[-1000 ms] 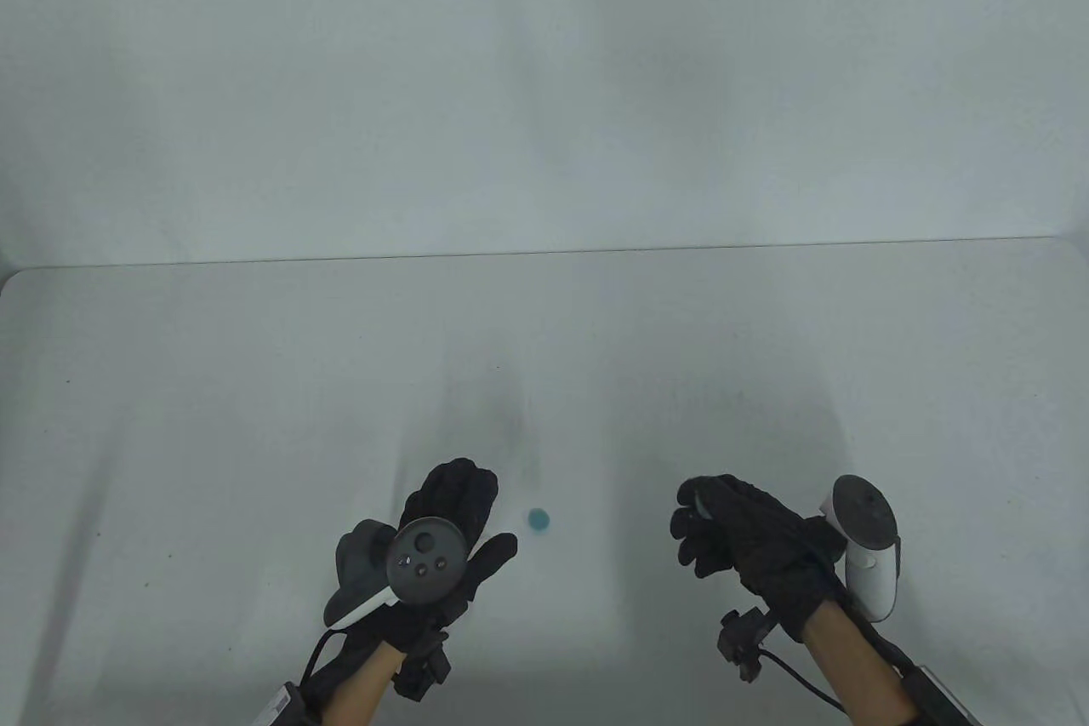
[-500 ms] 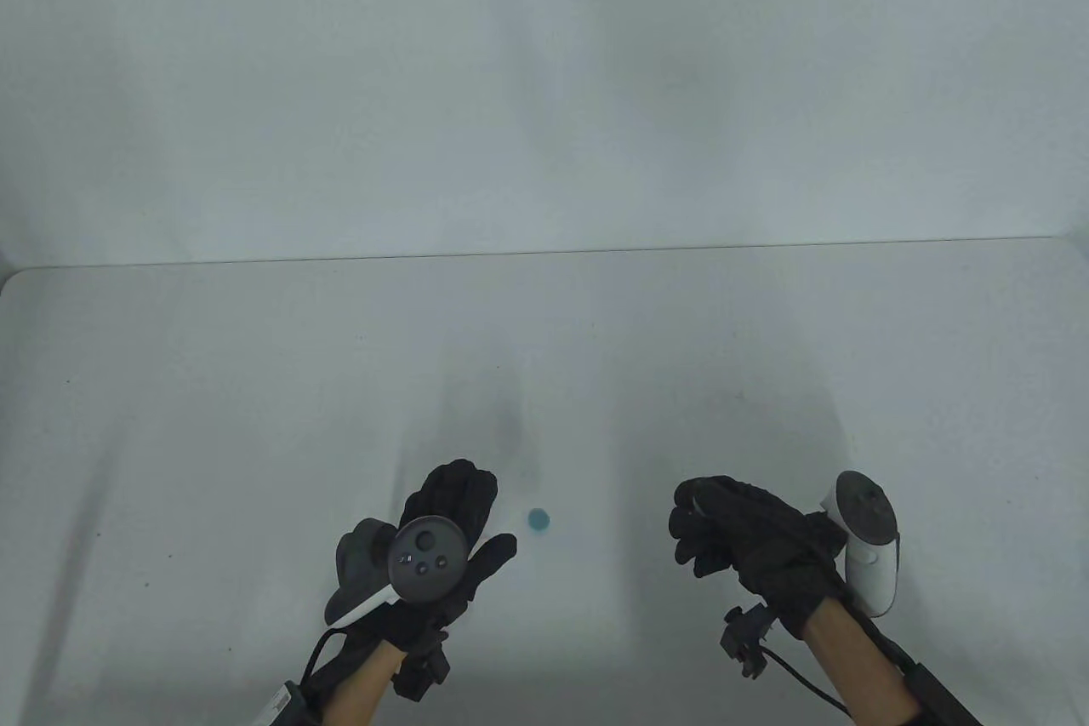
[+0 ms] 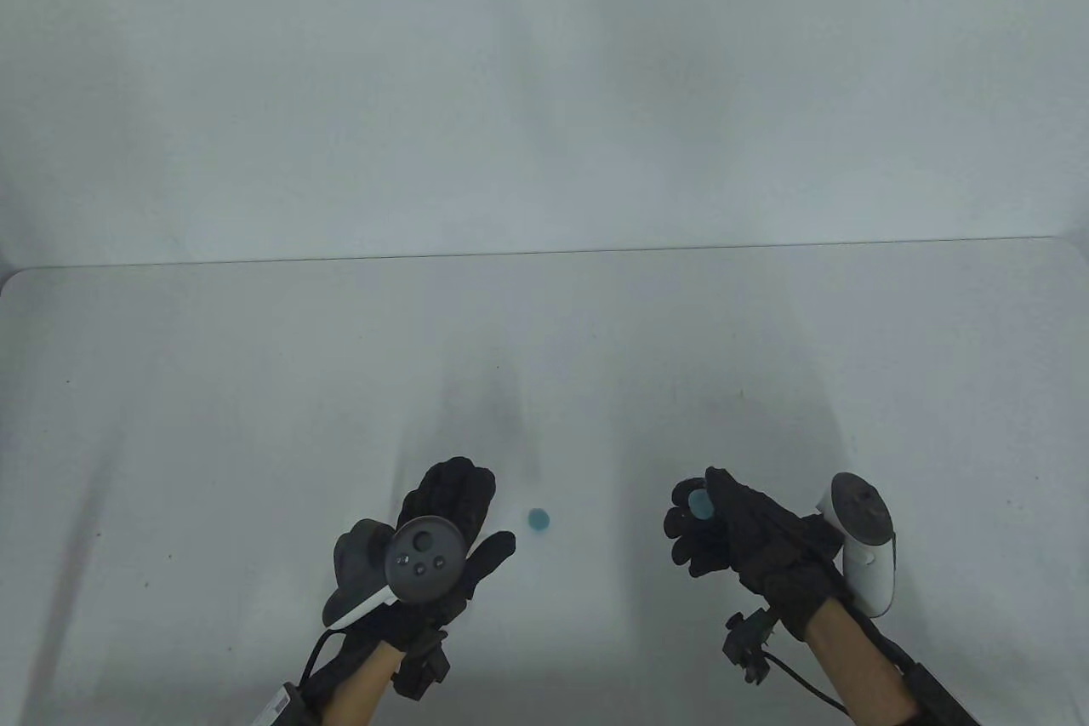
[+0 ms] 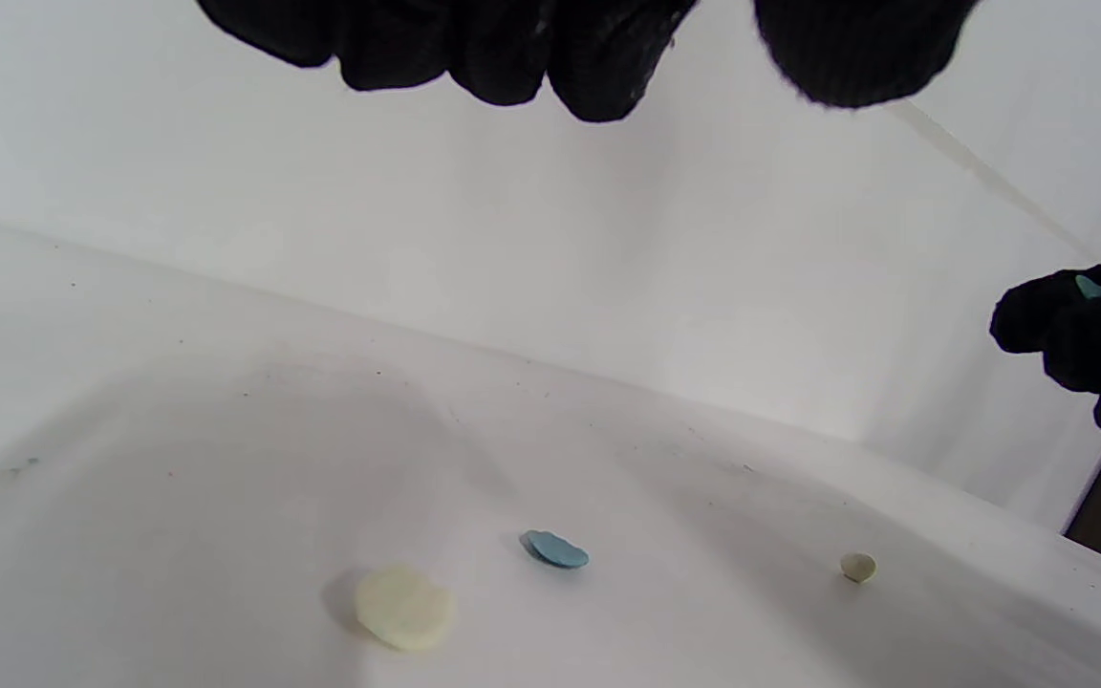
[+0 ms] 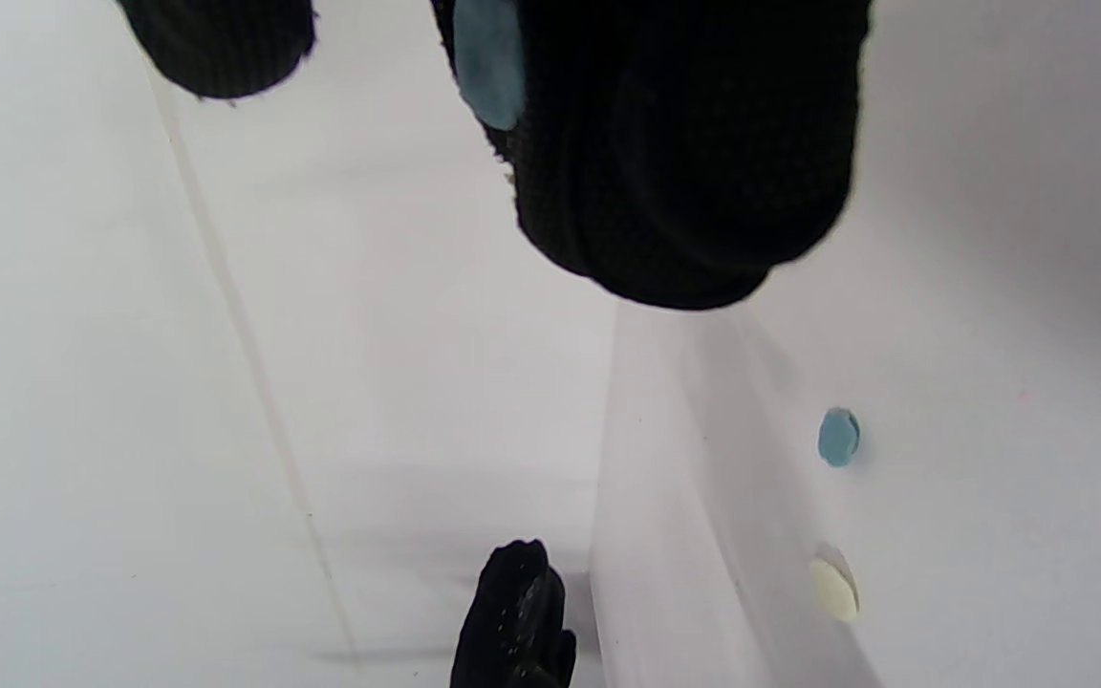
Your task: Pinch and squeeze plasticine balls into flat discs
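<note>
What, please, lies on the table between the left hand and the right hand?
In the table view, one flat blue plasticine disc lies on the white table between the left hand and the right hand; the rest is bare.

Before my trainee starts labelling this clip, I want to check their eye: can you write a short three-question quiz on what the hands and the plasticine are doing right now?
1. True or false: the left hand holds a piece of plasticine.
2. Which colour is the piece that the right hand holds? A) blue B) cream C) red
3. Fill in: in the left wrist view, on the table lie a blue disc, a cream disc and a small cream ____.

Key: 1 false; 2 A, the blue piece; 3 ball.
</note>
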`<state>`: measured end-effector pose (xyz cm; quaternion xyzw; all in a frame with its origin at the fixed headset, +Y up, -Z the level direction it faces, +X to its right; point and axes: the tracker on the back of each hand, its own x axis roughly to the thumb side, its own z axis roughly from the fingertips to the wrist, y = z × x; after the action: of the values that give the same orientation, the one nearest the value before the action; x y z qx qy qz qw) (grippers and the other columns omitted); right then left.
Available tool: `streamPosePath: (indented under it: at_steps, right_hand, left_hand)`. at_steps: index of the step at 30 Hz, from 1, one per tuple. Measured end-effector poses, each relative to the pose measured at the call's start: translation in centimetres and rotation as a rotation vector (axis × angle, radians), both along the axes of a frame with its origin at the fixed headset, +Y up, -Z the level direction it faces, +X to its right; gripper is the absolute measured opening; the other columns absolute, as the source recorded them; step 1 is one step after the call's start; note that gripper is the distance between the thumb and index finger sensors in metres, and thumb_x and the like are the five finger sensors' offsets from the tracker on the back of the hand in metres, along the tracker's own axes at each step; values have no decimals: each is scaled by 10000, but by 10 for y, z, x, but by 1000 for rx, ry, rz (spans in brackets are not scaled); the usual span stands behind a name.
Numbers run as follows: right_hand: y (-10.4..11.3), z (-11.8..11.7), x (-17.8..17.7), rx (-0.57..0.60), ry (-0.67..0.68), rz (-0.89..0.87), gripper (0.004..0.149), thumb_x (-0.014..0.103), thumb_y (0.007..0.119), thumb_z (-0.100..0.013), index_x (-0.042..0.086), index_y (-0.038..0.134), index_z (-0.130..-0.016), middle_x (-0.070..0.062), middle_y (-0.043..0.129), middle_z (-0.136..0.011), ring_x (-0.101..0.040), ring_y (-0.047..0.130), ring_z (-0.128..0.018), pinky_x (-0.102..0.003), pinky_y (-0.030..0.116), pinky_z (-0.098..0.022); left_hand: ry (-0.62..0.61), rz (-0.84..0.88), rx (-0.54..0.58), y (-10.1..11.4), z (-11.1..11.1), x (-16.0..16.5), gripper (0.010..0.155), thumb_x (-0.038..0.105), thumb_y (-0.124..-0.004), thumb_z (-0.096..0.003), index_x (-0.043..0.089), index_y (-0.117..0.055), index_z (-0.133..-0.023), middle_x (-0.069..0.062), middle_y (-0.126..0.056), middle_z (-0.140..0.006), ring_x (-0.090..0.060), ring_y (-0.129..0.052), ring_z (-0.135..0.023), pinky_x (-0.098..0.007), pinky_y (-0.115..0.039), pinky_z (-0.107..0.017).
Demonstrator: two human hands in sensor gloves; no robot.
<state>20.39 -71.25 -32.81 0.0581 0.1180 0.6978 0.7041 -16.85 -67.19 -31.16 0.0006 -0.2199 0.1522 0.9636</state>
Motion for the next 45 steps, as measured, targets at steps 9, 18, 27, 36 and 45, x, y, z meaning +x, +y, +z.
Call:
streamPosePath:
  at_steps: [9, 18, 27, 36, 45]
  right_hand:
    - [2, 1, 0, -13, -56, 67, 448, 422, 757, -556, 70, 839, -821, -53, 1014, -570, -144, 1061, -356, -190, 962, -207]
    - [0, 0, -1, -4, 51, -15, 669, 551, 650, -576, 25, 708, -985, -160, 936, -803, -275, 1027, -563, -278, 939, -348]
    - [-2, -2, -3, -12, 110, -12, 598, 442, 631, -623, 16, 628, -1043, -195, 860, -921, -339, 990, -670, -357, 923, -401]
    - [-2, -1, -2, -19, 90, 125, 435, 321, 656, -619, 107, 741, -988, -210, 878, -900, -364, 990, -669, -403, 918, -406]
    - [5, 0, -3, -15, 57, 239, 444, 328, 675, -616, 116, 749, -998, -228, 704, -981, -373, 913, -717, -400, 918, -381]
  left_hand:
    - [1, -2, -2, 0, 0, 1, 750, 488, -630, -561, 59, -461, -1153, -263, -405, -1177, -532, -442, -1081, -616, -461, -749]
    - [2, 1, 0, 0, -1, 2, 752, 488, -630, -561, 57, -460, -1154, -262, -405, -1177, -533, -442, -1081, -617, -460, -749]
    - [6, 7, -3, 0, -1, 3, 751, 489, -629, -561, 58, -461, -1153, -263, -404, -1177, -533, -441, -1081, -617, -460, -749]
    - [-1, 8, -3, 0, -2, 5, 751, 487, -632, -561, 57, -465, -1154, -268, -404, -1176, -538, -439, -1080, -623, -460, -746]
    - [-6, 19, 4, 0, -1, 5, 751, 489, -630, -561, 60, -462, -1154, -265, -402, -1178, -537, -438, -1081, -624, -460, -746]
